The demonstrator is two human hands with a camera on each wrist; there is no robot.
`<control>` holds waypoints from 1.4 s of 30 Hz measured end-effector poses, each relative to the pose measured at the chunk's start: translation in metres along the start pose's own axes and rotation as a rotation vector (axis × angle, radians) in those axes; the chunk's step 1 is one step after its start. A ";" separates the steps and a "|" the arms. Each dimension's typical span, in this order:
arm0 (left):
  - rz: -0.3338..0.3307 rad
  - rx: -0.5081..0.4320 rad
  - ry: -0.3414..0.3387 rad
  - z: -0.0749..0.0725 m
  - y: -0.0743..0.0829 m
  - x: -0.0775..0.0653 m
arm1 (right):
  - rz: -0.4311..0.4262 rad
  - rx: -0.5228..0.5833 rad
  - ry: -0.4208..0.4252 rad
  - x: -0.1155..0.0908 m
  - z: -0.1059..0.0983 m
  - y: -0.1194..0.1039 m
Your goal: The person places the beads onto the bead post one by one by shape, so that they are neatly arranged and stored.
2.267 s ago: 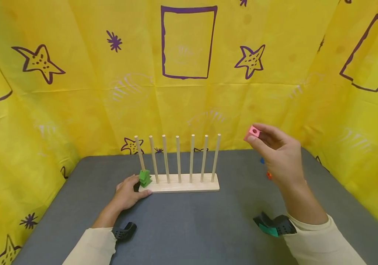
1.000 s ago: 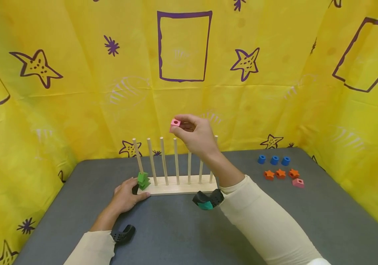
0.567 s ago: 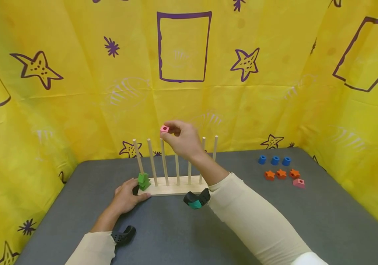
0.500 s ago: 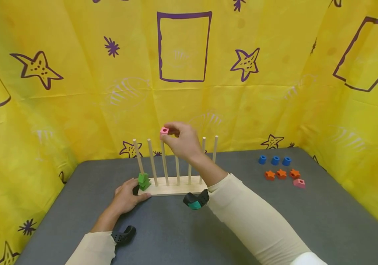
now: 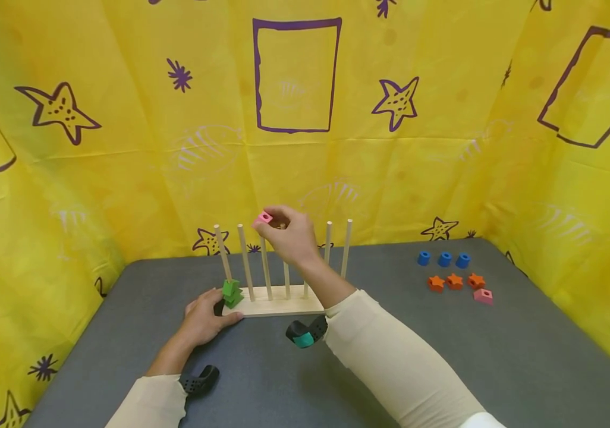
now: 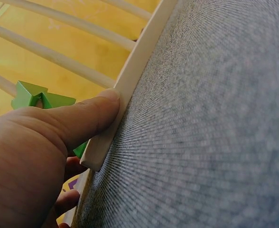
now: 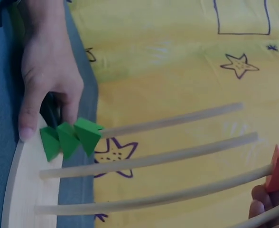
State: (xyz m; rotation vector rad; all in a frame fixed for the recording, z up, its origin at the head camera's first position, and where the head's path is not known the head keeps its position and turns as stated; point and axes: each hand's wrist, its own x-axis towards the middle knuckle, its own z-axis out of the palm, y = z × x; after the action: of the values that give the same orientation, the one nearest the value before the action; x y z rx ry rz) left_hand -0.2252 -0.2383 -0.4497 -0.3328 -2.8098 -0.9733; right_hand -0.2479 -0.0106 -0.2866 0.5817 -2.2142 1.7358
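Observation:
My left hand [image 5: 201,318] grips the left end of a wooden peg board [image 5: 278,308], its thumb along the front edge in the left wrist view. Close to those fingers, green notched blocks [image 5: 232,293] are stacked on the leftmost peg. My right hand [image 5: 293,236] pinches a pink block [image 5: 264,218] with a hole through it, at the top of the third peg [image 5: 266,267] from the left. In the right wrist view the tip of that peg meets the pink block [image 7: 278,173]; how far it goes in is hidden. The right hand and forearm partly cover the pegs farther right.
On the right of the grey table [image 5: 262,386] lie three blue cylinders [image 5: 445,259], three orange star-shaped blocks [image 5: 455,282] and another pink block [image 5: 483,296]. Several upright pegs rise from the board. A yellow patterned cloth [image 5: 176,178] hangs behind and at the sides.
My right hand has carried the pink block leftward from the right side to the third peg, then slightly down at its tip. The left hand keeps its place on the board.

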 end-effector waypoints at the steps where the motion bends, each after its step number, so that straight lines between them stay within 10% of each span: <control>1: 0.005 0.000 0.004 0.000 0.000 0.000 | 0.009 0.016 0.003 0.000 0.001 0.000; 42: -0.010 0.003 -0.002 0.000 -0.001 -0.001 | 0.150 0.225 0.033 -0.042 0.016 0.023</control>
State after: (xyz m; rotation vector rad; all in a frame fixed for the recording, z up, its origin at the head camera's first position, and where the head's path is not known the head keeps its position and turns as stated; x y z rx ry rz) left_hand -0.2250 -0.2391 -0.4507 -0.3196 -2.8169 -0.9720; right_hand -0.2209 -0.0157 -0.3292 0.4401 -2.1027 2.0732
